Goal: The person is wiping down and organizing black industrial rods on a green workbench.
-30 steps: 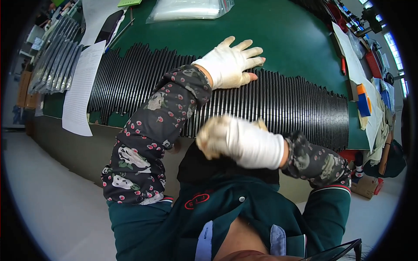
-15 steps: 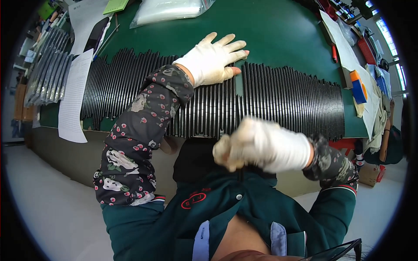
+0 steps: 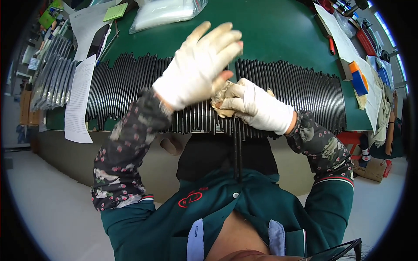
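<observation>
A row of black rods (image 3: 122,89) lies side by side on the green table (image 3: 270,32), with another block of black rods (image 3: 300,91) to its right. My left hand (image 3: 196,65), in a white fingertip-less glove, is over the left row with fingers spread and nothing in its grasp. Closed around a crumpled beige rag (image 3: 223,104), my gloved right hand (image 3: 261,104) is at the gap between the blocks. Below it, two dark rods (image 3: 237,152) stick out past the table edge toward my body. Their upper ends are hidden by the right hand and rag.
Lined paper (image 3: 79,104) lies left of the rods, beside bagged rods (image 3: 54,74). A clear plastic bag (image 3: 165,13) and green notepad (image 3: 115,12) are at the back. On the right are an orange-and-blue object (image 3: 359,79) and a red basket (image 3: 365,42).
My right hand has moved up from near my lap onto the rods with the rag. My left hand has shifted left and appears lifted. The two rods now protrude farther toward me.
</observation>
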`<state>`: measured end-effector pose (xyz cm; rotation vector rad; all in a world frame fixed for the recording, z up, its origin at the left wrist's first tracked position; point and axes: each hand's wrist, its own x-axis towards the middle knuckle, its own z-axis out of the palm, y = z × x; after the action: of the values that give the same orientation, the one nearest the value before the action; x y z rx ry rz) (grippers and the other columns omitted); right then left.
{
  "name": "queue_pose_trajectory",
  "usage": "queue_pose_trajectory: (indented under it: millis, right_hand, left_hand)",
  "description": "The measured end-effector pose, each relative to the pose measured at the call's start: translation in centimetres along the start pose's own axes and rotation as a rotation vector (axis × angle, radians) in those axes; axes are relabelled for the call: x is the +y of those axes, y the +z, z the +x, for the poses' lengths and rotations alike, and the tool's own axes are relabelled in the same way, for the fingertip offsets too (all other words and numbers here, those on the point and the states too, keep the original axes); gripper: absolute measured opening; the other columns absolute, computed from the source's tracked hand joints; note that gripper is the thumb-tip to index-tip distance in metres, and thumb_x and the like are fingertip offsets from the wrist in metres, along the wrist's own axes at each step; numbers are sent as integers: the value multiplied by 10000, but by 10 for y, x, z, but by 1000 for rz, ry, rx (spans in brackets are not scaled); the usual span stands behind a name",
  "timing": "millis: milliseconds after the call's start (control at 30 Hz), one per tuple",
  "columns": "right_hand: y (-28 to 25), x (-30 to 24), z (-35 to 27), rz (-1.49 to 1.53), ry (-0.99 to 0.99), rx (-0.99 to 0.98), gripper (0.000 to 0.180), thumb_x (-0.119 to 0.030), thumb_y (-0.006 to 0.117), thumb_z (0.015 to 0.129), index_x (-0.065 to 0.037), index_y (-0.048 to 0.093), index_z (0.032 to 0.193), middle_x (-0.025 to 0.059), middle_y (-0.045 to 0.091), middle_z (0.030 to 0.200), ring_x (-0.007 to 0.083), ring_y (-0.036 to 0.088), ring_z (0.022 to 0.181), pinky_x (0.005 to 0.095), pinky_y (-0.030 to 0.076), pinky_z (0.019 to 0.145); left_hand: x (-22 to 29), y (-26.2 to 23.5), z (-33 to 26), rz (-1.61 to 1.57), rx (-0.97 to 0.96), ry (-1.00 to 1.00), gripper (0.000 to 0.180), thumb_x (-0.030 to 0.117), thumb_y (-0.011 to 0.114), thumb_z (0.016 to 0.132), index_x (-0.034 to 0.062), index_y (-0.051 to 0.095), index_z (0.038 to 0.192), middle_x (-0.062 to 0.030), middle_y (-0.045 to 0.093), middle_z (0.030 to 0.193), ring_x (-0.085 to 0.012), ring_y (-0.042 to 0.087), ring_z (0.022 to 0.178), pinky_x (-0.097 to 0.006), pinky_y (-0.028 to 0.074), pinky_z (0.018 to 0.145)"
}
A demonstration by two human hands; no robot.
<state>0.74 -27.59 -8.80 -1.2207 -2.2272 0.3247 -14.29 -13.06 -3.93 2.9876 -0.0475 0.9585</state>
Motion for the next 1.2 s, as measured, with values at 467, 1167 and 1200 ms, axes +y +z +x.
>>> queue_pose_trajectory:
  millis: [467, 1167, 1200]
  right_hand:
    - [-14, -12, 12, 118, 107, -28, 219, -34, 657, 814, -71, 686, 1027, 79, 636, 1076, 253, 579, 951, 352, 501, 861]
    - [-84, 3, -27, 376, 690, 410, 310, -124, 614, 883, 3, 624, 1166, 85, 653, 992, 118, 606, 833, 255, 502, 792]
    - [-84, 4, -27, 344, 667, 401, 309, -117, 611, 880, 5, 623, 1164, 90, 657, 1004, 122, 610, 835, 259, 504, 794]
  left_hand:
    - [141, -3, -84, -283, -386, 468, 224, 212, 607, 764, 70, 587, 936, -57, 607, 958, -118, 528, 510, -257, 411, 430]
    - [115, -3, -59, -39, -291, 73, 91, 176, 590, 745, 110, 541, 784, -8, 501, 742, -144, 538, 596, -296, 421, 482]
    - [114, -7, -56, -42, -291, 73, 91, 176, 590, 745, 110, 541, 784, -8, 501, 742, -144, 538, 596, -296, 421, 482]
